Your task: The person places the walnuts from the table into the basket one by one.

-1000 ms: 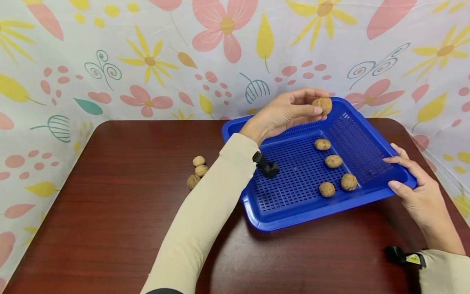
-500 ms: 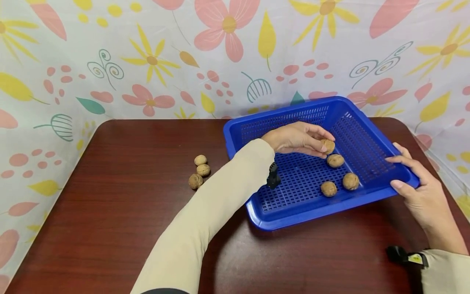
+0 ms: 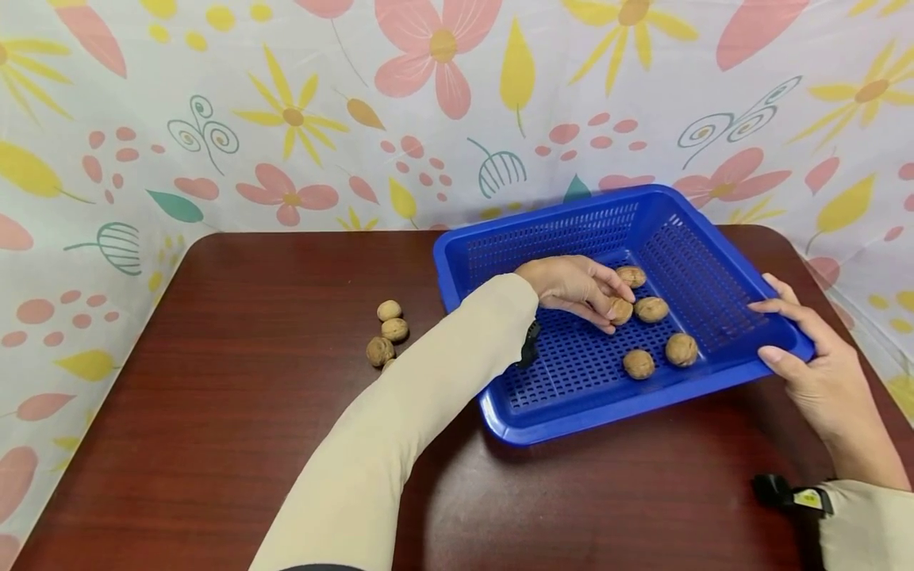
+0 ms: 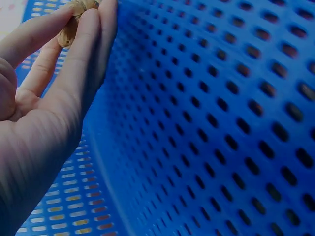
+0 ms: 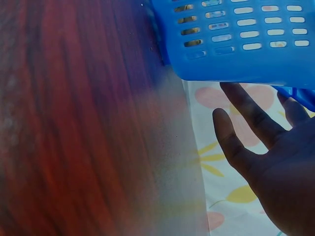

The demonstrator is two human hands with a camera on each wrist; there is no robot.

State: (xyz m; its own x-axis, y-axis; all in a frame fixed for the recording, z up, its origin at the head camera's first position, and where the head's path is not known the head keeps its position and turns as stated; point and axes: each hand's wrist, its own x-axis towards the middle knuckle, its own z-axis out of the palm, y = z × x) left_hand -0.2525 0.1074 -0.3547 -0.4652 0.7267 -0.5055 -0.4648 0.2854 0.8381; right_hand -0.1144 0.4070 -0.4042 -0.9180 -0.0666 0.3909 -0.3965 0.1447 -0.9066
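My left hand [image 3: 612,304] reaches low into the blue perforated basket [image 3: 571,234] and pinches a walnut [image 3: 621,312] between thumb and fingers, just above the basket floor. In the left wrist view the same walnut [image 4: 69,30] shows between the fingertips of that hand [image 4: 81,12], with the mesh close behind. Several other walnuts lie loose in the basket, one [image 3: 631,276] behind the hand and one [image 3: 651,308] right beside the held nut. My right hand [image 3: 774,333] rests with straight fingers against the basket's right corner, thumb along the rim; the right wrist view shows these fingers [image 5: 246,115] below the basket edge [image 5: 236,54].
Three walnuts [image 3: 389,329] sit in a small group on the dark red table [image 3: 250,381], left of the basket. A flowered cloth [image 3: 286,119] walls in the table at the back and sides.
The left hand came down from above the basket's far rim with the walnut, then moved slightly nearer and lower to the basket floor. The right hand and the basket stayed put.
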